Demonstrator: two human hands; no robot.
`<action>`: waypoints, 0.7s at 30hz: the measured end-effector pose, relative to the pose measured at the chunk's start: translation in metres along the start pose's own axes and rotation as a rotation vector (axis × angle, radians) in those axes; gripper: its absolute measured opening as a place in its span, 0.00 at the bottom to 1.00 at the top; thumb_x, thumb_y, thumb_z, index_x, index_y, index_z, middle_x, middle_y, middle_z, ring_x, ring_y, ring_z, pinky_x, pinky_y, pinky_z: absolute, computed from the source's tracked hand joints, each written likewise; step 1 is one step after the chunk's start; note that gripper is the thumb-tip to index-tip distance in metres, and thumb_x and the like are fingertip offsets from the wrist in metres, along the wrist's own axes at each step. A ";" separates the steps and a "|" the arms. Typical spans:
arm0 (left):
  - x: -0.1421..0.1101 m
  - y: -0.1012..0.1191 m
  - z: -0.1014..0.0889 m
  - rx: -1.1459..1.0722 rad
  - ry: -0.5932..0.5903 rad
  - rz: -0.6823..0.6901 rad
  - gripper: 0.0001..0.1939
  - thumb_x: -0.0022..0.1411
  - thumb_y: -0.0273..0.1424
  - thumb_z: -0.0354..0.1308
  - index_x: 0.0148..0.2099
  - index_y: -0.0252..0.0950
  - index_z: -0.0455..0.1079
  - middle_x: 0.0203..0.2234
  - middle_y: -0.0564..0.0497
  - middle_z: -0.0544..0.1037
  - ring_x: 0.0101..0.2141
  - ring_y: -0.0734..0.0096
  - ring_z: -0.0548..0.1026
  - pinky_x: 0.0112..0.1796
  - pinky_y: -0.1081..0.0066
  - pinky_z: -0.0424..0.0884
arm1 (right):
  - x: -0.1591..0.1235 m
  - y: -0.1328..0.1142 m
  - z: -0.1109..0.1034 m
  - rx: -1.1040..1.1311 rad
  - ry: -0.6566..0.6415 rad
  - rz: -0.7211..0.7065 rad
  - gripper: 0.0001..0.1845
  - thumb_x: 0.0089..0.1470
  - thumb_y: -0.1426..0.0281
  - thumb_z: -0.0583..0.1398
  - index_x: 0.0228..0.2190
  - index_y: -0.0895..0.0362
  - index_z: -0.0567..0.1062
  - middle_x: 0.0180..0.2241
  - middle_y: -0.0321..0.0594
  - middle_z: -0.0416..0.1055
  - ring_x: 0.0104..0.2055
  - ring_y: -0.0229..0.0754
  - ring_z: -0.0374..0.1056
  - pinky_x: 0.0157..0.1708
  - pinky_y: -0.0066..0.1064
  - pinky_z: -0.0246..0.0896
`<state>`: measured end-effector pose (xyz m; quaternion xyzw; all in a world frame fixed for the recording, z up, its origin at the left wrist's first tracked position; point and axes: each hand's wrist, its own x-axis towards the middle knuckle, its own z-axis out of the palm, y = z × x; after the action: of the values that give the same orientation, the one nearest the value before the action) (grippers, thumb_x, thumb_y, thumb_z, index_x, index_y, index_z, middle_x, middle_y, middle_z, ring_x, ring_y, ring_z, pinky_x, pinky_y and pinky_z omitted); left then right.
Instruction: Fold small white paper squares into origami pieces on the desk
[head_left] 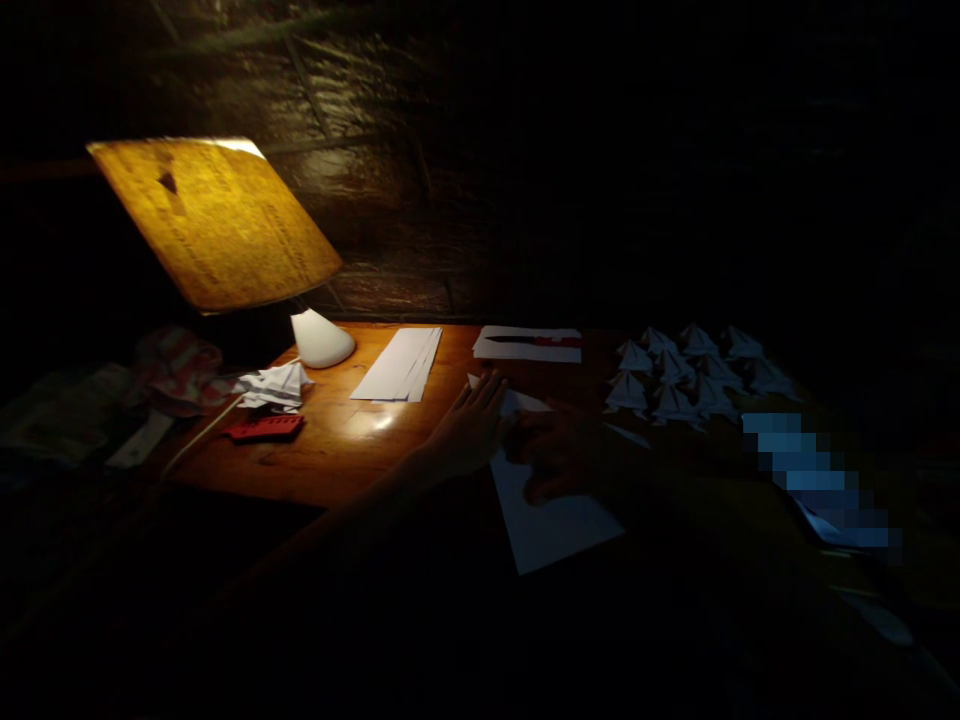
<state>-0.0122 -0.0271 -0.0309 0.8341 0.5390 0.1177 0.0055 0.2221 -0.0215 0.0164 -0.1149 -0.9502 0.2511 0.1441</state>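
Note:
A sheet of white paper [551, 530] lies at a slant on the dark part of the table. My left hand [480, 425] rests flat across its upper left edge, with the fingers stretched away from me and a small paper corner showing beyond them. On the upper middle of the sheet is my right hand [555, 450], in deep shadow, its fingers apart and slightly bent, touching the paper. Both hands are close together, and part of the sheet is hidden beneath them. I see nothing gripped in either hand.
A lit lamp [225, 230] stands at the left, near crumpled paper [274, 385] and a red object [266, 428]. Behind are stacked paper strips [397, 365] and a red-handled knife [555, 342] on paper. Several folded paper shapes [675, 370] and a pixelated bright screen [817, 480] are right.

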 end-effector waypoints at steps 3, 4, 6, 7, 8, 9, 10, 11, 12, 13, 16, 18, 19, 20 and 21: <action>0.000 -0.004 0.003 0.027 -0.001 0.005 0.31 0.76 0.39 0.37 0.74 0.28 0.48 0.73 0.33 0.50 0.73 0.48 0.47 0.69 0.45 0.51 | -0.002 0.007 0.005 0.064 0.058 -0.023 0.16 0.58 0.56 0.68 0.43 0.53 0.81 0.53 0.43 0.75 0.58 0.47 0.69 0.60 0.45 0.61; -0.001 -0.004 0.003 0.040 -0.004 0.008 0.31 0.76 0.38 0.37 0.74 0.27 0.49 0.73 0.32 0.50 0.73 0.47 0.48 0.68 0.45 0.51 | -0.002 0.010 0.007 0.097 0.086 -0.030 0.16 0.58 0.56 0.67 0.42 0.52 0.82 0.53 0.43 0.75 0.58 0.46 0.70 0.60 0.44 0.61; -0.001 -0.004 0.001 0.066 -0.010 0.019 0.32 0.75 0.35 0.37 0.74 0.24 0.49 0.73 0.30 0.50 0.73 0.46 0.48 0.68 0.44 0.52 | -0.004 0.017 0.011 0.153 0.150 -0.015 0.17 0.60 0.54 0.65 0.42 0.52 0.82 0.54 0.44 0.75 0.59 0.47 0.70 0.60 0.44 0.62; -0.002 -0.004 0.000 0.079 -0.011 0.027 0.31 0.74 0.34 0.38 0.74 0.23 0.49 0.73 0.30 0.51 0.73 0.46 0.48 0.68 0.44 0.53 | -0.004 0.020 0.013 0.153 0.196 0.027 0.19 0.61 0.53 0.63 0.44 0.53 0.81 0.55 0.45 0.75 0.59 0.48 0.70 0.60 0.45 0.63; -0.002 -0.003 -0.002 0.093 -0.015 0.039 0.32 0.73 0.33 0.39 0.73 0.22 0.50 0.72 0.29 0.51 0.73 0.46 0.48 0.68 0.45 0.53 | -0.003 0.021 0.015 0.120 0.245 0.086 0.22 0.62 0.51 0.62 0.47 0.54 0.80 0.57 0.48 0.74 0.59 0.50 0.70 0.60 0.48 0.62; -0.002 -0.002 -0.003 0.108 -0.020 0.054 0.32 0.73 0.33 0.40 0.73 0.22 0.50 0.72 0.29 0.52 0.73 0.45 0.48 0.68 0.45 0.53 | -0.001 0.022 0.017 0.057 0.275 0.147 0.28 0.63 0.48 0.60 0.52 0.56 0.78 0.59 0.52 0.72 0.61 0.52 0.69 0.63 0.52 0.60; -0.002 -0.002 -0.004 0.121 -0.028 0.070 0.32 0.72 0.33 0.42 0.73 0.21 0.50 0.72 0.29 0.52 0.73 0.45 0.47 0.68 0.46 0.53 | 0.003 0.021 0.020 -0.027 0.286 0.202 0.35 0.62 0.46 0.58 0.58 0.59 0.74 0.62 0.56 0.69 0.65 0.56 0.66 0.65 0.56 0.55; -0.001 -0.002 -0.005 0.133 -0.037 0.079 0.33 0.71 0.33 0.43 0.73 0.21 0.51 0.72 0.28 0.51 0.73 0.43 0.47 0.68 0.46 0.53 | 0.008 0.019 0.023 -0.127 0.275 0.249 0.43 0.61 0.42 0.57 0.63 0.62 0.67 0.66 0.61 0.63 0.69 0.60 0.59 0.68 0.61 0.47; -0.001 -0.001 -0.006 0.142 -0.048 0.077 0.33 0.71 0.33 0.44 0.73 0.21 0.52 0.72 0.28 0.51 0.73 0.42 0.48 0.68 0.45 0.54 | 0.013 0.016 0.027 -0.218 0.218 0.266 0.51 0.60 0.39 0.55 0.67 0.66 0.61 0.70 0.64 0.55 0.73 0.63 0.51 0.70 0.64 0.40; 0.000 -0.001 -0.007 0.149 -0.056 0.066 0.33 0.71 0.33 0.45 0.72 0.22 0.53 0.72 0.28 0.51 0.73 0.41 0.49 0.67 0.45 0.55 | 0.019 0.012 0.031 -0.282 0.189 0.291 0.55 0.59 0.37 0.53 0.68 0.70 0.58 0.71 0.67 0.50 0.74 0.65 0.46 0.70 0.64 0.38; 0.001 0.000 -0.008 0.154 -0.049 0.031 0.30 0.72 0.33 0.44 0.72 0.28 0.56 0.72 0.32 0.54 0.72 0.44 0.52 0.67 0.45 0.57 | 0.032 0.003 0.044 -0.365 0.150 0.380 0.60 0.59 0.34 0.49 0.68 0.75 0.55 0.71 0.70 0.46 0.74 0.65 0.44 0.71 0.59 0.40; 0.001 0.002 -0.009 0.150 -0.029 0.035 0.30 0.73 0.34 0.43 0.72 0.30 0.56 0.72 0.34 0.56 0.72 0.46 0.52 0.67 0.46 0.57 | 0.032 0.001 0.050 -0.393 0.166 0.414 0.60 0.60 0.35 0.48 0.68 0.76 0.56 0.71 0.70 0.48 0.74 0.64 0.46 0.72 0.56 0.41; 0.000 0.002 -0.009 0.146 -0.021 0.037 0.30 0.73 0.35 0.43 0.72 0.30 0.56 0.72 0.34 0.56 0.72 0.46 0.53 0.67 0.45 0.57 | 0.029 0.001 0.052 -0.409 0.178 0.422 0.59 0.60 0.35 0.48 0.67 0.75 0.57 0.70 0.70 0.50 0.74 0.64 0.46 0.72 0.56 0.42; 0.000 0.002 -0.010 0.143 -0.014 0.035 0.30 0.73 0.35 0.42 0.72 0.30 0.55 0.72 0.34 0.55 0.72 0.46 0.53 0.67 0.45 0.57 | 0.024 0.001 0.053 -0.426 0.192 0.429 0.58 0.60 0.35 0.48 0.67 0.75 0.58 0.70 0.70 0.51 0.74 0.65 0.47 0.71 0.56 0.43; 0.000 0.002 -0.010 0.139 -0.010 0.028 0.30 0.73 0.35 0.42 0.72 0.28 0.55 0.72 0.33 0.55 0.72 0.46 0.54 0.67 0.44 0.56 | 0.018 0.001 0.054 -0.444 0.208 0.438 0.58 0.60 0.35 0.48 0.67 0.74 0.58 0.70 0.71 0.52 0.73 0.66 0.48 0.71 0.57 0.44</action>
<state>-0.0122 -0.0293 -0.0210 0.8404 0.5343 0.0758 -0.0511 0.1879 -0.0397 -0.0250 -0.3701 -0.9147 0.0498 0.1546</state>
